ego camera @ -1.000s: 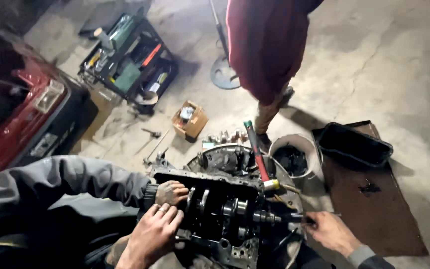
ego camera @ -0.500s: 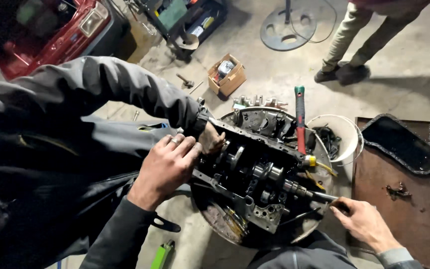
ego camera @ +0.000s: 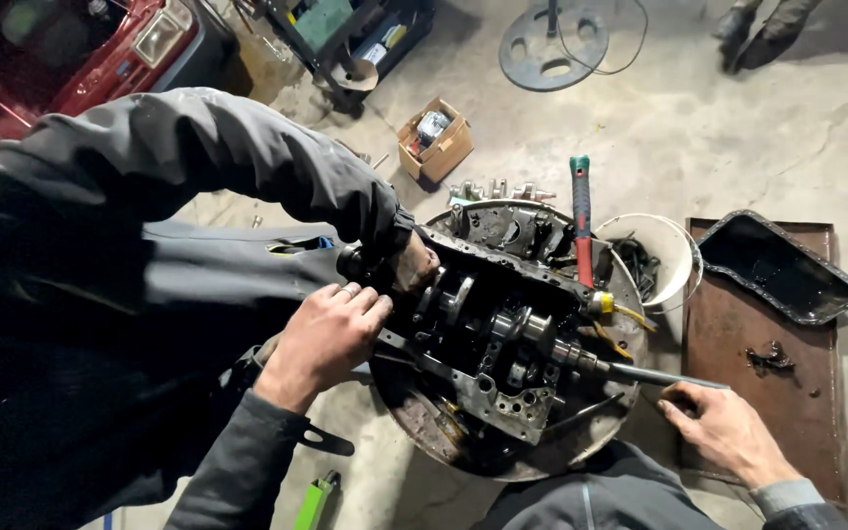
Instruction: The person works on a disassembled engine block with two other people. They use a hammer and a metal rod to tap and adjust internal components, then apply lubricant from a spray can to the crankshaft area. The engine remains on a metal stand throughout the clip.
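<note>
On the engine block (ego camera: pixel 488 334), the left hand (ego camera: pixel 331 329) is now pressed flat, gripping nothing; the right hand (ego camera: pixel 723 427) is kept closed around the long bar (ego camera: pixel 664 376).

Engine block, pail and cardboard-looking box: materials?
Engine block: probably cast metal, dull dark grey, oily, with machined bolt holes. Pail: likely plastic, smooth white rim, grimy inside. Box: corrugated cardboard, matte brown, with open flaps.

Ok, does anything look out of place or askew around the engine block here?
Mostly workshop clutter. The red-handled hammer lies across the dark metal engine block and white plastic bucket, loosely balanced. Small metal parts sit loose on the rusty brown metal sheet beside the black oil pan. No spill shows.
</note>
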